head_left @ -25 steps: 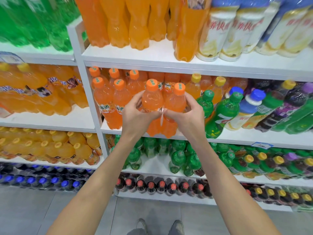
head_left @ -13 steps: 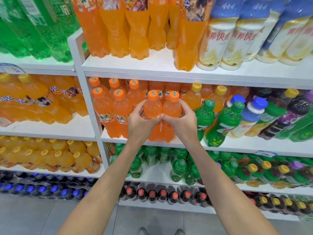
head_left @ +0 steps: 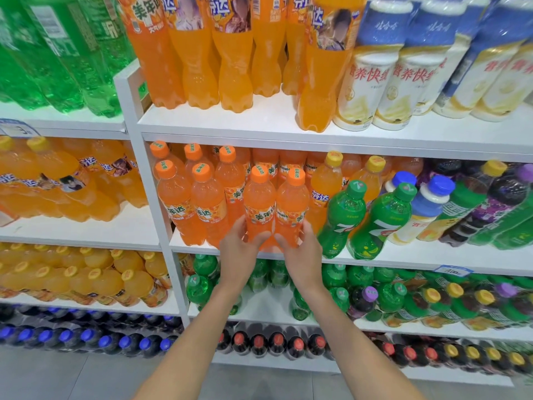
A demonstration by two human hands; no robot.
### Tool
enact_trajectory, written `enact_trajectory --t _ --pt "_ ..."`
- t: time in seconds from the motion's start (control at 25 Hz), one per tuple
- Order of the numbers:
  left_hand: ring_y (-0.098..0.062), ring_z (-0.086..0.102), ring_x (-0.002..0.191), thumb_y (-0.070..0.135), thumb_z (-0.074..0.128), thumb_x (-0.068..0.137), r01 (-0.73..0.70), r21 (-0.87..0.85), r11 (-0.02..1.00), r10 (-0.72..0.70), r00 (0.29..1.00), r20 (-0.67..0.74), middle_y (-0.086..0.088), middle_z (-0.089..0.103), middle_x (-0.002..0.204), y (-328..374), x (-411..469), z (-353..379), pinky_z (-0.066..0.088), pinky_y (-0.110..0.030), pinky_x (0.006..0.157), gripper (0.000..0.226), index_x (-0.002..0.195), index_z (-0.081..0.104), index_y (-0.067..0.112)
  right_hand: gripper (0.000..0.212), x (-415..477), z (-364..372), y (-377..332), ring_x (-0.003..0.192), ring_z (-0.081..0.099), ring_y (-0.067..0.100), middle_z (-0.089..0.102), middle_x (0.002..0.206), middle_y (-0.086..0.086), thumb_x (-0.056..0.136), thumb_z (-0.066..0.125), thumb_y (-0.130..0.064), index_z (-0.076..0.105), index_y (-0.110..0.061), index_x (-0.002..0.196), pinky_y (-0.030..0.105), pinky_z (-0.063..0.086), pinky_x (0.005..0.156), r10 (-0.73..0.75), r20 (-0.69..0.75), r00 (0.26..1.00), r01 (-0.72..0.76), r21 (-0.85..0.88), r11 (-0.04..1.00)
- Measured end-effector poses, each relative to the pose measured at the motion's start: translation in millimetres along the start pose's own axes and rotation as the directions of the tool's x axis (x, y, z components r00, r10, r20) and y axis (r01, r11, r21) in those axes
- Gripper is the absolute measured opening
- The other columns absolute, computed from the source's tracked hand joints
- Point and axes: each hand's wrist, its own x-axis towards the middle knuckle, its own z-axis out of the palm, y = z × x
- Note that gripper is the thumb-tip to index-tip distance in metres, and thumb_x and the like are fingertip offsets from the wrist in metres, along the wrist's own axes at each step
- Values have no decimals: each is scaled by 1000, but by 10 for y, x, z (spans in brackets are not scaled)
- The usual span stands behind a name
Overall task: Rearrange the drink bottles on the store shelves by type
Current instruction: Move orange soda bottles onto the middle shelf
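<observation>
- On the middle shelf of the white rack, near its front edge, two small orange-capped soda bottles stand upright and touch each other: the left orange bottle and the right orange bottle.
- The left grip is curled round the lower body of the left orange bottle, with the thumb across its front below the label.
- The right grip is wrapped the same way round the lower body of the right orange bottle.
- Both bases are hidden behind the hands, so I cannot tell whether the bottles rest on the shelf.
- Just to the left stand matching orange bottles.
- Just to the right two green bottles lean, with blue-capped white bottles beyond them.
- Large orange bottles fill the shelf above.
- Red-capped dark bottles line the lowest shelf.
</observation>
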Motion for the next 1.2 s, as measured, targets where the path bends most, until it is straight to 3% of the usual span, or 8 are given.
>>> enact_trajectory --t 0.16,0.28,0.36,0.48,0.56,0.8,1.0,1.2 --pt "-1 68 85 25 73 96 1 -20 1000 -1 1000 -30 8 77 103 20 65 108 55 -22 81 44 138 62 22 66 89 185 95 135 56 12 59 146 -13 97 69 -41 38 -33 154 49 49 111 -12 -54 998 11 -10 1000" --pt "-6 46 54 30 66 100 38 43 998 -36 997 -62 -12 67 76 -12 180 234 41 -20 54 55 150 49 14 67 206 234 40 131 59 13 60 144 -9 99 68 -35 33 -29 156 47 51 109 20 -79 997 -23 -31 999" --pt "-7 42 49 33 66 100 69 58 996 -63 994 -95 -7 57 64 -16 237 308 38 -19 50 55 147 50 9 71 285 245 35 134 57 15 58 148 -6 100 67 -34 29 -24 159 46 50 110 35 -93 995 -42 -70 997" --pt "-14 63 81 44 73 93 77 36 996 -69 981 -181 -8 67 93 -74 270 385 53 -30 70 57 133 58 5 72 379 263 69 135 57 18 57 149 -4 98 68 -36 29 -26 158 49 50 109 51 -107 993 -60 -86 994" --pt "-18 60 104 43 78 89 83 5 997 -78 963 -259 -3 60 117 -120 239 432 52 -29 89 56 129 58 10 75 428 281 125 134 58 22 59 148 -2 95 68 -43 29 -28 157 51 51 108 66 -109 992 -78 -104 992" --pt "-16 56 112 33 72 98 68 17 998 -59 944 -326 3 51 123 -108 243 529 47 -28 94 46 133 55 9 74 477 304 136 131 60 23 61 145 -1 93 67 -51 33 -27 154 51 52 106 70 -104 992 -82 -114 990" --pt "-20 58 115 34 67 100 66 48 997 -47 942 -331 6 48 123 -124 300 554 48 -32 96 44 135 55 9 79 453 342 74 112 65 30 65 133 15 96 65 -51 22 -28 158 57 54 100 75 -126 989 -93 -150 984" --pt "-18 55 117 36 64 102 57 62 996 -35 949 -313 4 48 128 -135 297 554 44 -27 93 47 138 52 10 81 442 324 55 128 60 36 62 140 10 97 66 -49 21 -26 160 56 51 104 84 -112 990 -101 -153 983"
